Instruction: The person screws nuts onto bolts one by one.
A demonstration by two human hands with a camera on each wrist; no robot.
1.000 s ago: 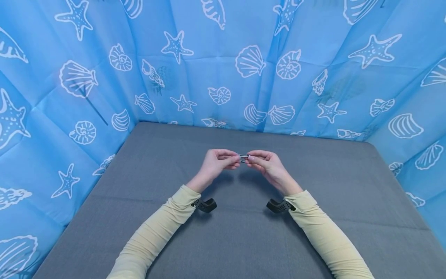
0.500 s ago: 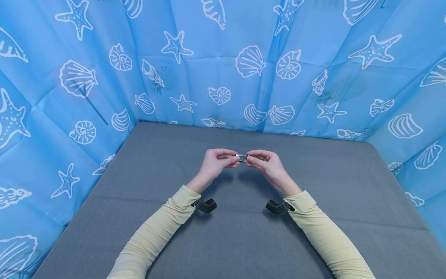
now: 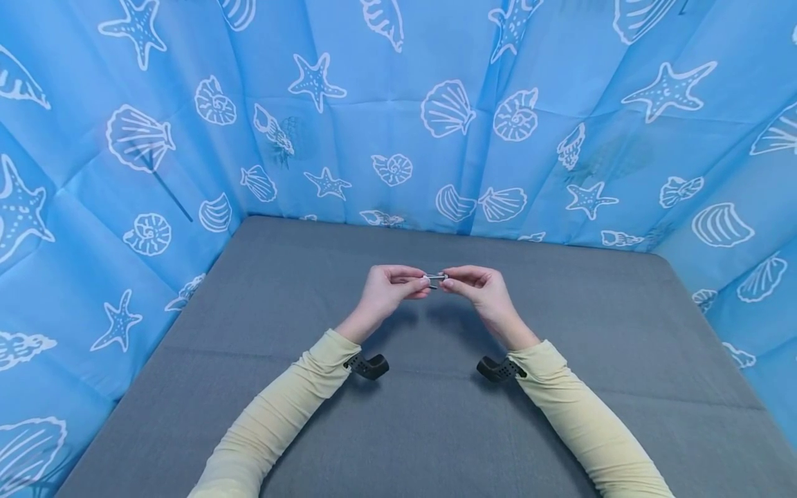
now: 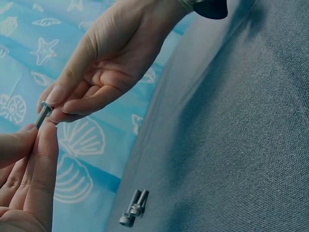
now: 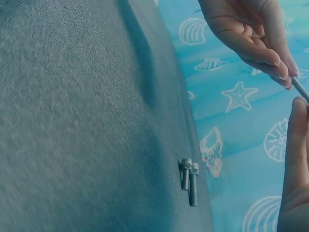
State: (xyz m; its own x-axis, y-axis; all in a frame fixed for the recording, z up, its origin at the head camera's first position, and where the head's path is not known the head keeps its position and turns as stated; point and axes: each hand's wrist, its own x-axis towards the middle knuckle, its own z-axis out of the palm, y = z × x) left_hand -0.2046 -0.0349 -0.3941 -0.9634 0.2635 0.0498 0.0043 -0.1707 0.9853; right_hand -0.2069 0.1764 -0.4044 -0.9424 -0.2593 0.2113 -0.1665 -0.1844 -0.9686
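In the head view, my left hand (image 3: 387, 289) and right hand (image 3: 484, 294) meet above the far middle of the table, with a metal bolt (image 3: 436, 277) between their fingertips. My left thumb and fingers pinch one end of the bolt (image 4: 43, 115). At its other end, the right thumb and fingers pinch a wider piece; I cannot tell whether it is the head or a nut. Only a short length of shank (image 5: 300, 88) shows in the right wrist view. Two more bolts, one (image 4: 128, 210) beside the other (image 4: 140, 203), lie on the table below the hands.
The table (image 3: 398, 429) has a grey cloth cover. A blue curtain (image 3: 392, 124) printed with white shells and starfish hangs behind it and at both sides. Black wrist devices (image 3: 367, 366) stick out from both cuffs, close above the table.
The bolt looks more level than a second ago. My right fingertips have shifted slightly at its end, and both hands stay in nearly the same place.
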